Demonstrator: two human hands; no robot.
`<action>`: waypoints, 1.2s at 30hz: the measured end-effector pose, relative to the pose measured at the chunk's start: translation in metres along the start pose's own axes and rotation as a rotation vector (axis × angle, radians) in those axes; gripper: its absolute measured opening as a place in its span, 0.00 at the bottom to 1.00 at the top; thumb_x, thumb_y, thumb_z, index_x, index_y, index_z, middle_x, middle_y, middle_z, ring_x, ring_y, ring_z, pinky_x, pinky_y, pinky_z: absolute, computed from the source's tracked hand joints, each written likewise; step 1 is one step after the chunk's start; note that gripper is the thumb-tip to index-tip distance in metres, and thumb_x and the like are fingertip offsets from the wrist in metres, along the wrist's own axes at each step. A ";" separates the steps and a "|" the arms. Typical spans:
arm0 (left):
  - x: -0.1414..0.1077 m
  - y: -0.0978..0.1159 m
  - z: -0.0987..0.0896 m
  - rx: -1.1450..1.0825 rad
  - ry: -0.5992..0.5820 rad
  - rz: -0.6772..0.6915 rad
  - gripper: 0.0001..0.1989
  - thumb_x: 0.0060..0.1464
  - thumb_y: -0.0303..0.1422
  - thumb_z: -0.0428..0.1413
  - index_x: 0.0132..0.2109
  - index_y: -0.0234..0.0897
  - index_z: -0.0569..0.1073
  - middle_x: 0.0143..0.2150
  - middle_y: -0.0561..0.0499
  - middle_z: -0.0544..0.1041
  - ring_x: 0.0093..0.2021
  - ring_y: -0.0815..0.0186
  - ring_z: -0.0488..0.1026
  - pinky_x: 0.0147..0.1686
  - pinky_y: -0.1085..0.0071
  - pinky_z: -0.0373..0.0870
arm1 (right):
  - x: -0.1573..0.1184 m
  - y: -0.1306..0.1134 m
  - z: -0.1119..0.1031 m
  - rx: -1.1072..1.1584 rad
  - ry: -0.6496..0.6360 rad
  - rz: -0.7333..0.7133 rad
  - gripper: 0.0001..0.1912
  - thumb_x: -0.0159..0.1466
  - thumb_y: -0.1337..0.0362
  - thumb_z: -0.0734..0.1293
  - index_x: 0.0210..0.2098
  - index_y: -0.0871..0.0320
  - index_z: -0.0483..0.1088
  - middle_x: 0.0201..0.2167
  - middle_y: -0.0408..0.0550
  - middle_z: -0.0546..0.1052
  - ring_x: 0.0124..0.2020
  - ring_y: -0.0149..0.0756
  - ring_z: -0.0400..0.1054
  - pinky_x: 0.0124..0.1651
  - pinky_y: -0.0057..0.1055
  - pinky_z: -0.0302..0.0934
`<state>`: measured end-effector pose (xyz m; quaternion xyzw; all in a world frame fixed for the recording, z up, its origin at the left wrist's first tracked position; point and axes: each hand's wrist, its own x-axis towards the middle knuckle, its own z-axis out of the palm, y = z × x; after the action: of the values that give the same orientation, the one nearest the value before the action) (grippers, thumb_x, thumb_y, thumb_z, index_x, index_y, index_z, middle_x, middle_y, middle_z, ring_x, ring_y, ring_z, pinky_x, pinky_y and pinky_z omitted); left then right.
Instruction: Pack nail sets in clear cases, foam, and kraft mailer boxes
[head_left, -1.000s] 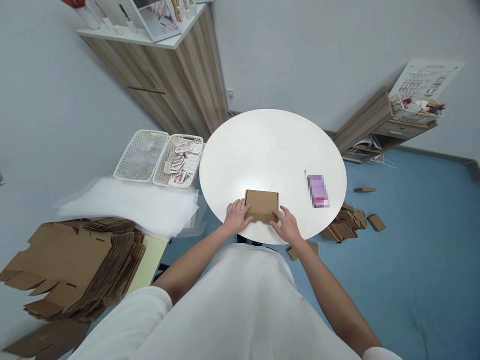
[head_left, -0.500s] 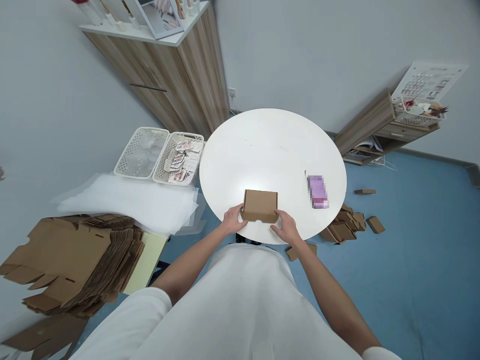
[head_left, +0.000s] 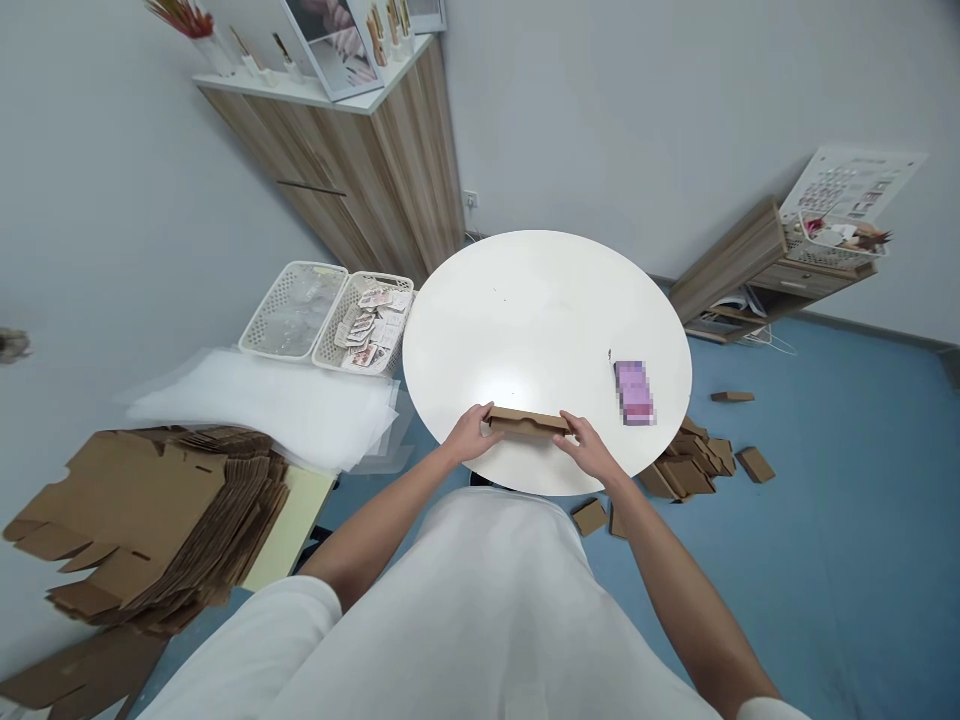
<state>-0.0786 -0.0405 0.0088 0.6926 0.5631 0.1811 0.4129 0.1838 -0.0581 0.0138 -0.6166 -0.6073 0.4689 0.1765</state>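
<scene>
A small brown cardboard box (head_left: pixel 528 422) is tilted at the near edge of the round white table (head_left: pixel 547 300), its narrow side facing me. My left hand (head_left: pixel 471 434) grips its left end, fingers on top and thumb below. At the right end, my right hand (head_left: pixel 587 447) holds it in the same way. A blurred purple item (head_left: pixel 635 392) lies on the table to the right.
Flat cardboard blanks (head_left: pixel 142 500) are stacked at the left, below white sheets (head_left: pixel 262 400) and two white baskets (head_left: pixel 321 340). Folded boxes (head_left: pixel 686 462) lie on the blue floor at the right. A wooden cabinet (head_left: pixel 375 170) stands behind.
The box has tipped from lying with its broad top showing to standing with a narrow side showing. Both hands have closed on its ends, and the right hand has moved slightly right.
</scene>
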 end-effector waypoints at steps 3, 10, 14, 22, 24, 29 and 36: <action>0.009 0.004 -0.001 -0.011 -0.029 -0.011 0.20 0.49 0.43 0.50 0.48 0.40 0.66 0.37 0.48 0.67 0.37 0.61 0.66 0.37 0.66 0.63 | 0.007 -0.004 -0.006 0.009 -0.022 0.050 0.29 0.59 0.47 0.54 0.56 0.53 0.55 0.43 0.50 0.65 0.49 0.40 0.58 0.53 0.38 0.51; 0.024 0.012 -0.003 0.107 0.074 -0.117 0.18 0.47 0.40 0.52 0.45 0.39 0.66 0.38 0.47 0.65 0.39 0.60 0.65 0.37 0.67 0.63 | 0.023 -0.012 -0.013 -0.031 0.039 0.027 0.21 0.60 0.47 0.53 0.38 0.53 0.67 0.34 0.48 0.70 0.43 0.40 0.61 0.44 0.32 0.53; 0.030 0.017 -0.008 0.175 0.065 -0.089 0.15 0.45 0.37 0.53 0.42 0.39 0.68 0.36 0.48 0.66 0.38 0.59 0.66 0.34 0.67 0.62 | 0.028 -0.016 -0.018 -0.001 0.010 0.029 0.21 0.59 0.46 0.52 0.25 0.53 0.65 0.25 0.45 0.70 0.32 0.38 0.62 0.36 0.31 0.54; 0.033 0.026 -0.015 0.260 0.090 -0.074 0.12 0.43 0.34 0.55 0.39 0.38 0.68 0.34 0.50 0.69 0.35 0.63 0.67 0.29 0.71 0.59 | 0.031 -0.028 -0.019 0.005 0.041 0.085 0.25 0.57 0.44 0.50 0.18 0.56 0.58 0.19 0.44 0.66 0.23 0.33 0.59 0.28 0.28 0.52; 0.033 0.027 -0.016 0.264 0.091 -0.073 0.11 0.43 0.33 0.55 0.37 0.38 0.68 0.33 0.51 0.69 0.33 0.65 0.66 0.27 0.72 0.58 | 0.031 -0.028 -0.018 0.010 0.050 0.082 0.24 0.57 0.44 0.51 0.18 0.56 0.58 0.19 0.43 0.66 0.23 0.32 0.59 0.28 0.28 0.52; 0.032 0.026 -0.016 0.223 0.098 -0.049 0.11 0.43 0.35 0.55 0.36 0.37 0.69 0.30 0.52 0.69 0.29 0.67 0.66 0.26 0.73 0.57 | 0.028 -0.026 -0.018 0.108 0.020 0.072 0.23 0.58 0.46 0.52 0.21 0.57 0.62 0.22 0.43 0.68 0.25 0.31 0.61 0.31 0.27 0.54; 0.030 0.028 -0.019 0.079 0.096 -0.055 0.20 0.55 0.44 0.40 0.28 0.37 0.70 0.25 0.51 0.69 0.28 0.66 0.66 0.28 0.71 0.58 | 0.024 -0.025 -0.021 0.334 -0.018 0.170 0.19 0.55 0.50 0.60 0.37 0.57 0.70 0.29 0.45 0.71 0.29 0.31 0.63 0.36 0.29 0.58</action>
<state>-0.0656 -0.0063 0.0351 0.6832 0.6078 0.1801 0.3626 0.1817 -0.0241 0.0355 -0.6235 -0.4683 0.5820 0.2306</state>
